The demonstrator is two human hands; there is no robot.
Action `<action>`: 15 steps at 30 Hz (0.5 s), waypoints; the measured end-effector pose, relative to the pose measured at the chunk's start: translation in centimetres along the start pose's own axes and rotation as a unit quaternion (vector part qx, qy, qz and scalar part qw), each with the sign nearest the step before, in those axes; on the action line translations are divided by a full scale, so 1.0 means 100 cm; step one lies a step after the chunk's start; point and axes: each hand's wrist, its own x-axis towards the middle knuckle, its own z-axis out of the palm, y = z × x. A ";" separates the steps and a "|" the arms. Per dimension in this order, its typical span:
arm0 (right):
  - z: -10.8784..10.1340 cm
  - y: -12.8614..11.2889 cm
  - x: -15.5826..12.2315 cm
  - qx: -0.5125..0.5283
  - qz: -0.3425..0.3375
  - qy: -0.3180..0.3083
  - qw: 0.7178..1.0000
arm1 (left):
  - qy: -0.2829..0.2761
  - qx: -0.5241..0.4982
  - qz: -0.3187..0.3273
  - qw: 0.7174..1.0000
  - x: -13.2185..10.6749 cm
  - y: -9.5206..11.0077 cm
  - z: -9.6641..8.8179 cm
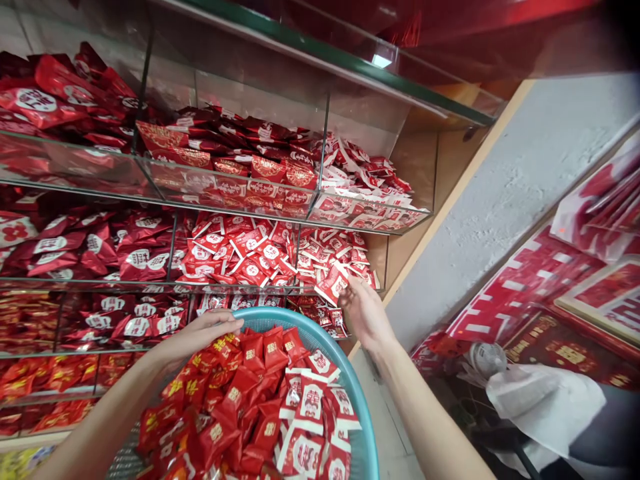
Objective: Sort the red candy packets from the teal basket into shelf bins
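Note:
My right hand (pixel 364 308) pinches a small red-and-white candy packet (pixel 333 284) in front of the right-hand shelf compartment. Similar packets (pixel 333 250) lie heaped just behind it. Resting on the far left rim of a blue plastic basket (pixel 369 413), my left hand (pixel 213 331) has its fingers stretched out over the edge. Plain red packets with gold characters (pixel 235 400) fill the basket's left and middle. Red-and-white packets (pixel 311 400) lie on its right side.
Glass-fronted shelves (pixel 250 212) hold several compartments of red packets. A wooden side panel (pixel 420 250) ends the shelves at the right, beside a grey wall (pixel 480 227). Red printed goods (pixel 520 280) and a white plastic bag (pixel 545 400) are at the far right.

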 end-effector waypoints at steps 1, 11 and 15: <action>-0.002 0.004 -0.007 0.019 0.031 -0.006 0.999 | 0.001 -0.002 -0.001 1.000 0.000 0.000 0.000; -0.015 0.020 -0.070 0.031 0.306 -0.135 0.942 | 0.012 0.000 -0.009 1.000 0.003 0.001 0.001; -0.012 0.020 -0.088 -0.038 0.306 -0.216 0.926 | 0.006 -0.013 -0.017 1.000 0.001 0.001 0.001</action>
